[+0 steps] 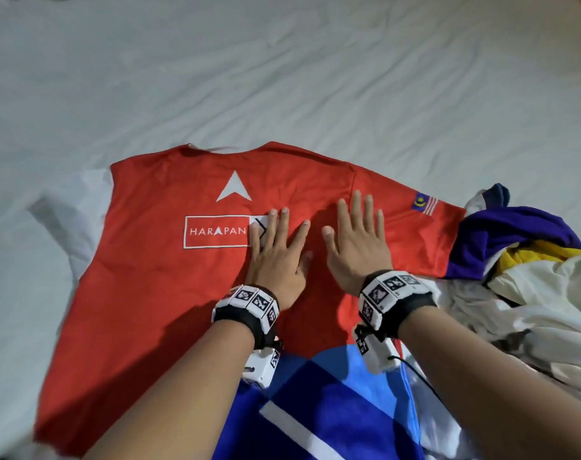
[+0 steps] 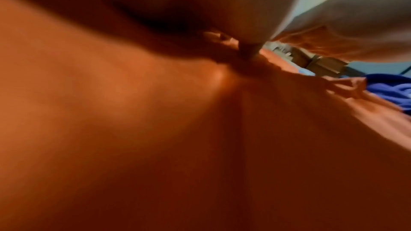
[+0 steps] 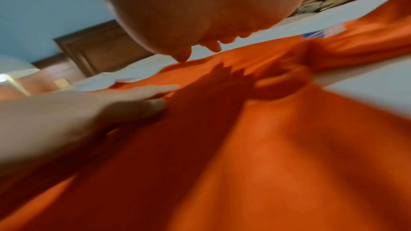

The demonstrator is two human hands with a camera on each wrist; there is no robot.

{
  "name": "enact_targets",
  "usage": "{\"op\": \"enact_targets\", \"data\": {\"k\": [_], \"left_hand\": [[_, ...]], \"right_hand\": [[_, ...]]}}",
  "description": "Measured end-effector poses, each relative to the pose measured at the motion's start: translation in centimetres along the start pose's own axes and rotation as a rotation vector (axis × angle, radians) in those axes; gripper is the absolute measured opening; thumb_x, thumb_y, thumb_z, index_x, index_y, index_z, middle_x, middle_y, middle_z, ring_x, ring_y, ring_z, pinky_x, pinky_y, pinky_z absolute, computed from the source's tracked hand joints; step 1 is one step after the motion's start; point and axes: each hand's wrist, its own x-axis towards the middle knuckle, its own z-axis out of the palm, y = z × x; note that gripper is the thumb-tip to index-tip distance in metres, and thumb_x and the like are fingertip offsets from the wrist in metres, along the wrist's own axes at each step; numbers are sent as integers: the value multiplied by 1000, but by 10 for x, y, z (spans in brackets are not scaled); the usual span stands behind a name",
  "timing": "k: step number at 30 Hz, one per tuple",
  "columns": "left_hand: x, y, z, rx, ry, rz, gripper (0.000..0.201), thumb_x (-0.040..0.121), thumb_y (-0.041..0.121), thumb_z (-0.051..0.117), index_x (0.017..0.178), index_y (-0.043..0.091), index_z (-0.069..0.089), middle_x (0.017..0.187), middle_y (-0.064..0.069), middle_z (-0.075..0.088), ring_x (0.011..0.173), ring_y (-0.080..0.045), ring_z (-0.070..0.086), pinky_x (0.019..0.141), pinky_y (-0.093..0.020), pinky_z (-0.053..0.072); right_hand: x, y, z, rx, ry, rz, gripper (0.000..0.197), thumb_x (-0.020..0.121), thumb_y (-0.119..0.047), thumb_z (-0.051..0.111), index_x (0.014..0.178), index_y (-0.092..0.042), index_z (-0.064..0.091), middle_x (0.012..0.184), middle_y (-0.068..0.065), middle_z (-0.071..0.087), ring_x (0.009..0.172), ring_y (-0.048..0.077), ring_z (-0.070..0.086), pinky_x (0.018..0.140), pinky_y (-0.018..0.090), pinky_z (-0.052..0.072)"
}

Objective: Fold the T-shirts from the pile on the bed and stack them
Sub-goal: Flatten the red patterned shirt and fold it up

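Red T-shirt (image 1: pixel 169 277) spread flat on white bed sheet (image 1: pixel 282 78), near centre; white arrow and boxed "HARAPAN" print facing up, collar at far edge, flag patch on right sleeve. White sleeve visible at left side. Near hem overlapping a blue garment with white stripe (image 1: pixel 315 410).

Left hand (image 1: pixel 277 257) laid palm-down on shirt centre, fingers straight and spread, fingertips over right end of printed box; nothing grasped. Right hand (image 1: pixel 357 242) just beside it, also flat, fingers extended, pressing fabric; nothing grasped. 2 wrist bands with black-and-white markers.

Pile of crumpled clothes (image 1: pixel 521 260) at right: purple, yellow, cream pieces, touching right sleeve.

Left wrist view blurred.
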Motion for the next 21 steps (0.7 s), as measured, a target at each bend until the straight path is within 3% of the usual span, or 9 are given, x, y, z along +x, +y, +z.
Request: {"op": "enact_targets", "data": {"k": [2, 4, 7, 9, 13, 15, 17, 19, 21], "left_hand": [[-25, -12, -15, -97, 119, -17, 67, 94, 31, 15, 157, 24, 37, 169, -12, 18, 158, -31, 1, 126, -57, 2], [-52, -33, -26, -174, 305, -136, 55, 98, 28, 28, 146, 22, 53, 162, -10, 37, 154, -34, 21, 123, -58, 18], [-88, -89, -41, -213, 553, -422, 38, 96, 25, 48, 128, 23, 68, 143, -9, 56, 134, -36, 46, 104, -54, 39], [-103, -134, -53, -292, 643, -664, 32, 96, 24, 52, 123, 22, 69, 135, -9, 58, 125, -38, 49, 99, -53, 41], [-108, -224, -83, -462, 591, -1078, 40, 100, 28, 51, 137, 16, 53, 144, -13, 47, 132, -39, 41, 106, -54, 36], [-99, -262, -92, -562, 519, -1099, 60, 95, 42, 55, 145, 10, 46, 145, -16, 48, 132, -39, 45, 108, -51, 40], [-88, -284, -99, -695, 449, -1002, 71, 82, 60, 57, 135, 13, 55, 131, -13, 62, 120, -36, 59, 103, -49, 47], [-76, -288, -107, -801, 370, -906, 57, 77, 63, 59, 114, 20, 63, 110, -5, 71, 103, -29, 67, 96, -45, 54], [-66, -285, -114, -792, 330, -820, 36, 78, 55, 65, 91, 22, 62, 94, 1, 70, 90, -25, 67, 88, -42, 56]], "right_hand": [[-11, -40, 14, 62, -16, -71, 61, 108, -41, 20, 163, -15, 10, 169, 10, -11, 155, 27, -18, 126, 44, -10], [-17, -73, 29, 109, -31, -113, 60, 109, -39, 21, 162, -14, 13, 170, 11, -9, 155, 27, -17, 126, 44, -9], [-22, -123, 57, 114, -75, -179, 61, 108, -45, 20, 163, -20, 10, 170, 10, -9, 155, 27, -17, 126, 45, -8], [-22, -157, 78, 97, -86, -215, 62, 106, -51, 19, 163, -27, 8, 170, 10, -9, 155, 28, -17, 126, 48, -8], [-18, -211, 110, 46, -51, -119, 67, 102, -61, 13, 162, -34, 0, 169, 11, -15, 154, 32, -21, 121, 57, -14], [-17, -221, 120, 23, -41, -64, 69, 101, -64, 10, 161, -34, -6, 168, 11, -18, 153, 32, -23, 120, 60, -15], [-17, -221, 125, 3, -18, -49, 70, 100, -65, 9, 161, -35, -9, 168, 11, -19, 153, 31, -24, 120, 59, -15], [-17, -220, 128, 11, -3, -45, 70, 100, -66, 9, 161, -36, -9, 168, 10, -19, 153, 30, -24, 120, 58, -15], [-16, -221, 131, 17, 25, -42, 70, 101, -67, 12, 161, -36, -5, 169, 9, -18, 154, 29, -23, 121, 58, -15]]}}
